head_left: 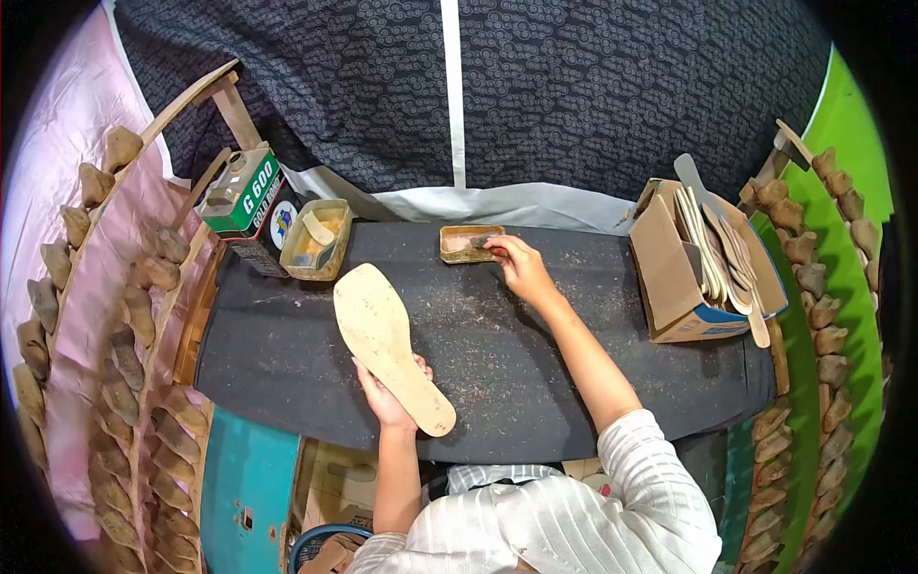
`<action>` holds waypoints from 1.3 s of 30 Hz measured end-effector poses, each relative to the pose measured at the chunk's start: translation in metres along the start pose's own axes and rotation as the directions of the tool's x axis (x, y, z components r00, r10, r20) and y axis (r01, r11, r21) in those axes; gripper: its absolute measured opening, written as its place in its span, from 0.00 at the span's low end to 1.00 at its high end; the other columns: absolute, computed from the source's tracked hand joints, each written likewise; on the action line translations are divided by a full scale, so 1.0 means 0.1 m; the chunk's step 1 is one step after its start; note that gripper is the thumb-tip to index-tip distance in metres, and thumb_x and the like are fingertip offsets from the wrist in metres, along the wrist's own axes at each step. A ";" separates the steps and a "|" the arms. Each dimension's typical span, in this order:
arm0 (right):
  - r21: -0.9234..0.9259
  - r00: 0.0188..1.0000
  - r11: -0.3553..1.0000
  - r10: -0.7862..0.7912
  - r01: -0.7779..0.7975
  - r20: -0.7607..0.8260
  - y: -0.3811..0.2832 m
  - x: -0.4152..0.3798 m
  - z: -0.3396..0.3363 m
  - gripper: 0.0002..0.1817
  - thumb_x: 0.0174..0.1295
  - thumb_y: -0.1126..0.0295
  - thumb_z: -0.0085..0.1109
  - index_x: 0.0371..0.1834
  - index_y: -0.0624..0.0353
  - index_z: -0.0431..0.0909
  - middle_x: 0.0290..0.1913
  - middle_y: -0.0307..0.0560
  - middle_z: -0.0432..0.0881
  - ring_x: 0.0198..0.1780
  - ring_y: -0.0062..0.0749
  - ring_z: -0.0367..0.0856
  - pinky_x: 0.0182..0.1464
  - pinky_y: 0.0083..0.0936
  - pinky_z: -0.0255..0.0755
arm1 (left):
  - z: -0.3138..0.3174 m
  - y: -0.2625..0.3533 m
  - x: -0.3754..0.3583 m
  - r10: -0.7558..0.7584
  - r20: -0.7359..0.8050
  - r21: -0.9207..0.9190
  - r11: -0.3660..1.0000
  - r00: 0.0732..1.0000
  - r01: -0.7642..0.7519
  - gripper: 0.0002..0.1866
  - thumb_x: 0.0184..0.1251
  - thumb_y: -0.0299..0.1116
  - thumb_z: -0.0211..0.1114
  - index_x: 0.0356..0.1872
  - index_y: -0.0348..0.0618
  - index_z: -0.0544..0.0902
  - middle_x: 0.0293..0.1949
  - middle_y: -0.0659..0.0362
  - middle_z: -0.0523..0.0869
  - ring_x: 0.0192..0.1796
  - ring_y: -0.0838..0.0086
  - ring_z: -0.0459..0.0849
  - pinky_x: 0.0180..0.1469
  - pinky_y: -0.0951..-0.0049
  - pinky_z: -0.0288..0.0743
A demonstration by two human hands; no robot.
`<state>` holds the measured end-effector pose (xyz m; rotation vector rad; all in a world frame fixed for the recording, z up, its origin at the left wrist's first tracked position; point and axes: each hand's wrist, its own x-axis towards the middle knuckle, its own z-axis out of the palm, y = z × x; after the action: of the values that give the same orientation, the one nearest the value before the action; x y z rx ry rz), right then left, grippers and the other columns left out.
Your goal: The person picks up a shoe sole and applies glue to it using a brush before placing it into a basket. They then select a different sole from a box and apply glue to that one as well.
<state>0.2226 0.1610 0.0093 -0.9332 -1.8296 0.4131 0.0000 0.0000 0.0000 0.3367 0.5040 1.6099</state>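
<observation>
My left hand [387, 404] grips a pale tan shoe insole [381, 323] near its narrow heel end. The insole is tilted above the dark table, broad toe part pointing away from me. At the back middle, my right hand [528, 272] is closed on a small tool [494, 249] with a reddish part, whose exact kind I cannot make out. The tool's dark end is at the right side of a small yellowish rectangular tray [455, 258], which has pale stuff inside.
A green-and-black glue can [251, 215] stands at the back left beside a plastic tub [320, 268] with a scraper-like piece inside. At right is a cardboard box [666, 273] full of insoles [712, 253]. Racks of shoe lasts [827, 340] flank both sides. Crumbs litter the black tablecloth [268, 354].
</observation>
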 end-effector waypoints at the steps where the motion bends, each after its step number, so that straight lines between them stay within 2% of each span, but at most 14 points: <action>1: -0.004 1.000 1.000 -0.008 0.008 0.009 0.06 0.00 0.01 0.15 0.53 0.88 0.50 0.43 0.62 0.75 0.45 0.51 0.79 0.42 0.38 0.82 0.45 0.25 0.76 | 0.02 -0.02 -0.02 0.004 -0.018 -0.007 1.000 1.000 -0.004 0.38 0.65 0.67 0.32 0.55 0.41 0.70 0.27 0.52 0.77 0.27 0.66 0.76 0.29 0.66 0.72; 9: -0.024 0.999 0.999 0.036 -0.036 0.017 0.17 -0.02 0.04 0.14 0.55 0.84 0.54 0.44 0.60 0.76 0.46 0.48 0.79 0.43 0.34 0.81 0.46 0.24 0.75 | 0.03 0.02 -0.06 -0.017 -0.048 -0.004 1.000 0.999 0.017 0.38 0.66 0.66 0.32 0.54 0.41 0.71 0.27 0.52 0.76 0.26 0.66 0.76 0.29 0.67 0.72; 12: -0.018 0.996 0.996 0.091 -0.091 0.016 0.15 -0.06 0.00 0.16 0.53 0.87 0.52 0.44 0.59 0.76 0.45 0.50 0.79 0.42 0.38 0.81 0.45 0.27 0.75 | 0.03 -0.01 -0.07 -0.017 -0.028 0.001 1.000 0.999 0.017 0.37 0.66 0.65 0.32 0.53 0.41 0.71 0.27 0.52 0.77 0.27 0.67 0.76 0.29 0.67 0.72; 14: -0.047 0.982 0.984 0.174 -0.171 0.070 0.10 -0.10 -0.04 0.19 0.53 0.85 0.55 0.48 0.57 0.74 0.50 0.51 0.76 0.46 0.37 0.80 0.47 0.26 0.75 | 0.03 -0.02 -0.08 -0.029 -0.003 0.009 1.000 1.000 0.029 0.37 0.66 0.65 0.34 0.53 0.41 0.72 0.28 0.53 0.76 0.27 0.66 0.76 0.29 0.66 0.71; 18: 0.013 0.993 0.993 0.114 -0.114 0.034 0.06 -0.20 -0.06 0.23 0.52 0.84 0.57 0.52 0.53 0.72 0.55 0.52 0.71 0.52 0.41 0.76 0.51 0.28 0.73 | 0.08 -0.02 -0.11 -0.054 0.003 0.000 0.999 0.999 0.054 0.37 0.66 0.66 0.34 0.51 0.40 0.72 0.28 0.53 0.76 0.27 0.67 0.76 0.29 0.66 0.71; 21: -0.073 0.989 0.989 0.132 -0.127 0.068 0.00 -0.27 -0.09 0.25 0.50 0.83 0.58 0.54 0.53 0.71 0.57 0.52 0.67 0.57 0.48 0.70 0.56 0.33 0.69 | 0.13 -0.01 -0.13 -0.081 -0.011 0.016 0.997 0.997 0.081 0.38 0.66 0.66 0.33 0.49 0.39 0.73 0.27 0.54 0.76 0.27 0.67 0.76 0.29 0.67 0.71; 24: -0.193 0.999 0.980 0.040 -0.042 -0.014 -0.16 -0.30 -0.13 0.24 0.51 0.81 0.58 0.54 0.54 0.70 0.57 0.53 0.68 0.58 0.53 0.68 0.60 0.37 0.64 | 0.12 0.00 -0.15 -0.113 0.056 -0.009 0.994 0.992 0.113 0.38 0.66 0.67 0.31 0.51 0.40 0.72 0.28 0.52 0.77 0.27 0.67 0.76 0.31 0.67 0.73; 26: -0.315 0.985 0.947 0.006 -0.061 -0.172 -0.44 -0.33 -0.19 0.22 0.52 0.78 0.57 0.53 0.56 0.71 0.56 0.54 0.68 0.57 0.53 0.68 0.60 0.37 0.63 | 0.13 0.00 -0.17 -0.142 0.070 -0.013 0.990 0.987 0.144 0.41 0.64 0.69 0.31 0.51 0.39 0.71 0.29 0.52 0.77 0.27 0.67 0.77 0.31 0.67 0.73; 27: -0.261 0.971 0.963 -0.002 -0.061 -0.237 -0.58 -0.36 -0.18 0.20 0.53 0.77 0.56 0.51 0.57 0.72 0.52 0.54 0.72 0.54 0.49 0.71 0.56 0.35 0.67 | 0.14 0.00 -0.17 -0.136 0.071 -0.016 0.990 0.988 0.137 0.41 0.64 0.69 0.31 0.51 0.39 0.71 0.29 0.52 0.77 0.27 0.67 0.77 0.31 0.67 0.73; 29: -0.145 0.976 0.988 0.012 -0.044 -0.218 -0.93 -0.49 -0.14 0.19 0.54 0.76 0.57 0.51 0.58 0.72 0.47 0.52 0.76 0.49 0.42 0.76 0.50 0.31 0.72 | 0.14 -0.01 -0.20 -0.146 0.021 0.121 0.982 0.989 0.142 0.43 0.62 0.71 0.29 0.51 0.38 0.71 0.30 0.52 0.78 0.27 0.68 0.78 0.31 0.67 0.75; 32: 0.142 0.978 0.970 0.204 -0.196 -0.040 -1.39 -0.66 0.06 0.21 0.57 0.69 0.61 0.55 0.59 0.72 0.49 0.50 0.78 0.46 0.33 0.79 0.46 0.26 0.74 | 0.16 -0.04 -0.24 -0.141 -0.024 0.181 0.973 0.990 0.143 0.44 0.62 0.71 0.28 0.52 0.38 0.71 0.32 0.52 0.79 0.28 0.68 0.79 0.31 0.68 0.77; 36: 0.546 0.873 0.683 0.413 -0.485 0.258 -1.36 -0.81 0.30 0.25 0.60 0.65 0.62 0.57 0.67 0.69 0.51 0.52 0.79 0.50 0.29 0.78 0.49 0.25 0.74 | 0.17 -0.11 -0.37 -0.085 -0.059 0.282 0.955 0.995 0.098 0.44 0.63 0.71 0.28 0.52 0.38 0.72 0.32 0.53 0.79 0.27 0.68 0.79 0.30 0.68 0.78; 37: 0.601 0.836 0.586 0.440 -0.543 0.327 -1.35 -0.82 0.34 0.23 0.60 0.65 0.61 0.55 0.69 0.70 0.50 0.52 0.79 0.49 0.27 0.78 0.49 0.25 0.74 | 0.14 -0.13 -0.41 -0.078 -0.043 0.310 0.947 0.996 0.088 0.42 0.64 0.69 0.28 0.53 0.38 0.71 0.33 0.52 0.80 0.28 0.67 0.81 0.31 0.68 0.79; 39: 0.613 0.826 0.556 0.423 -0.561 0.372 -1.39 -0.84 0.33 0.21 0.61 0.67 0.60 0.53 0.68 0.72 0.48 0.51 0.80 0.48 0.26 0.79 0.48 0.24 0.74 | 0.13 -0.16 -0.52 -0.045 -0.042 0.331 0.942 0.998 0.056 0.41 0.66 0.67 0.28 0.54 0.38 0.70 0.35 0.51 0.80 0.29 0.67 0.82 0.32 0.67 0.80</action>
<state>0.1530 0.0125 0.0316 -0.8485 -1.3151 1.4999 0.0257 -0.0488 0.0076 0.5452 0.8073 1.4811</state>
